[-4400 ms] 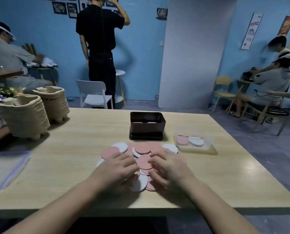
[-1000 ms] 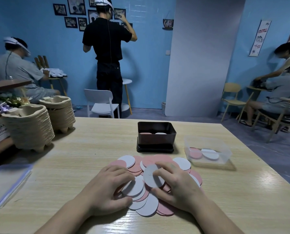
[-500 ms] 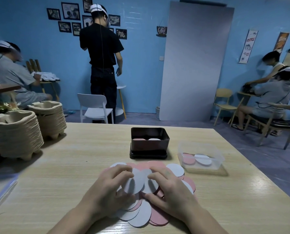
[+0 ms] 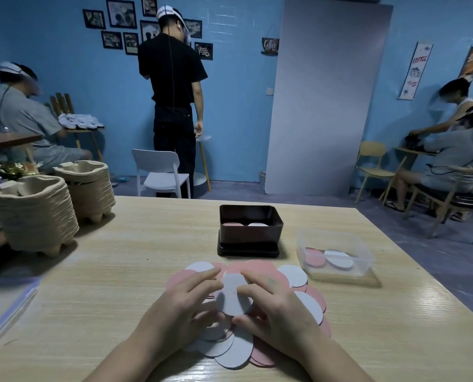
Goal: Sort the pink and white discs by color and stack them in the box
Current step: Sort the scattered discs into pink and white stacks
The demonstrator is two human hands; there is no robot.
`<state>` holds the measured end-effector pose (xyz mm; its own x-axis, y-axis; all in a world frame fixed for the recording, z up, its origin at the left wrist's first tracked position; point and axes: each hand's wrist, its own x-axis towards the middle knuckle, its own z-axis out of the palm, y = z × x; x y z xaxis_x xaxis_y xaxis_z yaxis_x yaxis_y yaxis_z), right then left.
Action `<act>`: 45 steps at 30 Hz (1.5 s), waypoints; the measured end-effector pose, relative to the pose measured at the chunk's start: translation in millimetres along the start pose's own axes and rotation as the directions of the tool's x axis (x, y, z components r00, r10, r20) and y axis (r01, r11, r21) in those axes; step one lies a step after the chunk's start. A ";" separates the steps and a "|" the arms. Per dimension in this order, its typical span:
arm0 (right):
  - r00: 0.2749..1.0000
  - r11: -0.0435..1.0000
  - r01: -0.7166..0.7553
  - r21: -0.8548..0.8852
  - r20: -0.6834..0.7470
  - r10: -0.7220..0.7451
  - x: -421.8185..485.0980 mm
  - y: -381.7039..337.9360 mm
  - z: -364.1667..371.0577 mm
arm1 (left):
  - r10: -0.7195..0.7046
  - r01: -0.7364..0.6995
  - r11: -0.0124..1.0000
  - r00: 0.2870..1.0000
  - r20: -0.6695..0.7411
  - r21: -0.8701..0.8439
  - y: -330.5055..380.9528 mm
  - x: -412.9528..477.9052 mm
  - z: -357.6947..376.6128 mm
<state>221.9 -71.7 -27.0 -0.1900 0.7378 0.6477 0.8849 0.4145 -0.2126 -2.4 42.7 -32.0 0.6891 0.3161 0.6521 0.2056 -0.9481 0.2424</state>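
Your left hand (image 4: pixel 180 307) and your right hand (image 4: pixel 279 312) meet over the middle of the table (image 4: pixel 105 285), forearms coming in from the near edge and angling toward each other. Between them you hold the white discs (image 4: pixel 234 295), tilted up off the surface. On each hand the forefinger curls over the top rim and the thumb presses in from below, so both pairs of fingers are clamped on those discs. How many you hold I cannot tell. Under and around your hands lies the loose pile (image 4: pixel 312 301) of pink and white discs, overlapping one another flat on the wood. The dark box (image 4: pixel 250 230) stands just beyond the pile, open, with a pink disc (image 4: pixel 232 224) on its left and a white one (image 4: pixel 258 224) on its right. A clear tub (image 4: pixel 337 255) to the right of it holds one of each colour too. Two stacks of pulp trays (image 4: pixel 34 213) sit at the far left of the table. Behind, a white chair (image 4: pixel 161 175), blue walls, a leaning grey panel (image 4: pixel 323 100), and other people at work.
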 end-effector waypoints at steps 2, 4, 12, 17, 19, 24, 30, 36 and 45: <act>1.000 1.000 0.006 0.001 -0.017 -0.006 -1.7 0.6 -1.3 | 0.007 -0.007 1.000 1.000 -0.021 -0.009 4.0 1.0 -3.6; 1.000 1.000 0.019 -0.011 -0.024 -0.019 -1.7 0.6 -0.5 | 0.032 -0.031 0.999 0.999 -0.020 0.023 8.0 2.1 -5.4; 1.000 1.000 0.016 -0.025 0.017 -0.015 1.5 2.7 4.6 | 0.050 -0.050 0.997 0.999 0.003 0.057 7.1 1.7 -6.4; 0.999 0.998 0.030 -0.051 0.026 -0.029 5.6 2.1 1.6 | 0.042 -0.044 0.998 0.999 0.028 0.050 8.7 2.2 -11.9; 0.999 0.997 0.044 -0.056 0.031 -0.043 7.2 1.4 1.6 | 0.029 -0.030 0.999 0.999 0.044 0.030 9.5 -1.0 -19.6; 0.998 0.997 0.064 -0.042 0.011 -0.063 17.2 -6.7 7.4 | -0.072 0.070 0.997 0.994 0.078 0.037 -2.8 -25.3 -50.0; 0.999 1.000 0.021 -0.002 0.045 -0.020 24.2 -19.6 16.0 | -0.172 0.146 0.978 0.967 0.186 0.146 -18.8 -41.9 -62.4; 0.998 0.999 -0.025 -0.044 0.054 0.027 17.7 -21.4 13.5 | -0.243 0.202 0.955 0.954 0.177 0.218 -23.6 -41.2 -52.7; 0.992 0.995 -0.077 -0.065 0.090 0.082 15.2 -22.1 13.9 | -0.345 0.315 0.930 0.925 0.159 0.187 -31.1 -40.7 -47.1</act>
<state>193.5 -62.2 -22.6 -0.1541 0.8146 0.5591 0.9227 0.3211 -0.2135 -69.5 60.9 -32.3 0.6769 0.6145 0.4052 0.5385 -0.7887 0.2966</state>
